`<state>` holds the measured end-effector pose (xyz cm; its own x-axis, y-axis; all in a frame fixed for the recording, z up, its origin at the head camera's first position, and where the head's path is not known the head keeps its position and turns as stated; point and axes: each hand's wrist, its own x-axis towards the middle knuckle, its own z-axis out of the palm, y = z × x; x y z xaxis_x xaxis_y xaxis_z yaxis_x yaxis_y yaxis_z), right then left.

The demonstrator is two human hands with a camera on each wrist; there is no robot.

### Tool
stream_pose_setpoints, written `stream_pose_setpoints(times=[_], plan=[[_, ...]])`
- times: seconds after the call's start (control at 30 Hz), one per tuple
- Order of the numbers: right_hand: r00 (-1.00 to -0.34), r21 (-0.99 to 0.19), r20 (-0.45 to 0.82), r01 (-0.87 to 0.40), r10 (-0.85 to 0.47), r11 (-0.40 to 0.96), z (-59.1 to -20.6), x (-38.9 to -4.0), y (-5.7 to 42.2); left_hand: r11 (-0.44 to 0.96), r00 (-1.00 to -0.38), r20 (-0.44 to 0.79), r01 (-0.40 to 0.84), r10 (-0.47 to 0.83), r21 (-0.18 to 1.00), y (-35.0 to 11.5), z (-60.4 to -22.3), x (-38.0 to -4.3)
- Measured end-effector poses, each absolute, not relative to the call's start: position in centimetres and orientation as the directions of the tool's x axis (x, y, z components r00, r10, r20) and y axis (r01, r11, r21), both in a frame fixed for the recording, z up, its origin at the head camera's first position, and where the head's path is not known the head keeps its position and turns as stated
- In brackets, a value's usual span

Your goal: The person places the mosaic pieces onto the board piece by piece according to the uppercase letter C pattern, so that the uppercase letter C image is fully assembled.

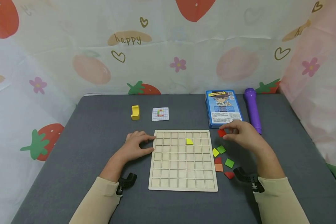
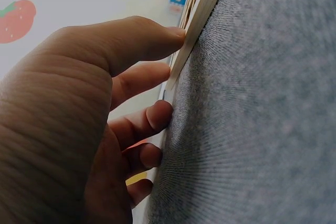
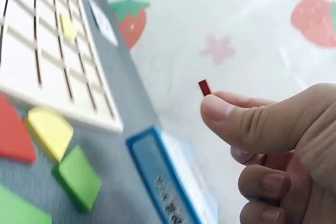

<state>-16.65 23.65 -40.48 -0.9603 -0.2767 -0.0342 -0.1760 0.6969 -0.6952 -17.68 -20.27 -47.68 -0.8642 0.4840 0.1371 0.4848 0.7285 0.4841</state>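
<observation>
A pale wooden grid board point(image 1: 182, 161) lies flat on the table, with one yellow quarter-round tile point(image 1: 189, 141) in an upper cell. The thumb and index fingertip of my left hand point(image 1: 135, 144) touch the board's left edge, the other fingers loosely bent. Between thumb and index finger, my right hand point(image 1: 242, 134) pinches a small red tile point(image 1: 221, 133) above the table, off the board's upper right corner. In the right wrist view only a dark red end of this tile point(image 3: 204, 87) sticks out past the thumb; its full shape is hidden.
Beside the board's right edge lie green tiles point(image 1: 229, 163), a yellow tile point(image 1: 216, 152), an orange square point(image 1: 218, 167) and red pieces point(image 1: 229, 175). Behind stand a blue box point(image 1: 224, 107), a purple stick-shaped object point(image 1: 253, 109), a patterned grid card point(image 1: 160, 114) and a yellow block point(image 1: 135, 112).
</observation>
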Motion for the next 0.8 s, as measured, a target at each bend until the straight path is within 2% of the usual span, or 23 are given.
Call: stream_pose_setpoints(times=[0.23, 0.43, 0.8], plan=[[-0.954, -0.718, 0.077, -0.255, -0.289, 0.648, -38.6, -15.7, 21.5, 0.729, -0.865, 0.136, 0.483, 0.482, 0.485, -20.3, -47.8, -17.7], [-0.948, -0.714, 0.096, -0.278, -0.304, 0.642, -38.3, -15.4, 19.0, 0.726, -0.864, 0.136, 0.484, 0.484, 0.488, -20.3, -47.6, -17.9], [-0.949, -0.696, 0.115, -0.289, -0.295, 0.658, -39.8, -15.6, 14.6, 0.728, -0.863, 0.129, 0.484, 0.488, 0.486, -20.3, -47.8, -17.8]])
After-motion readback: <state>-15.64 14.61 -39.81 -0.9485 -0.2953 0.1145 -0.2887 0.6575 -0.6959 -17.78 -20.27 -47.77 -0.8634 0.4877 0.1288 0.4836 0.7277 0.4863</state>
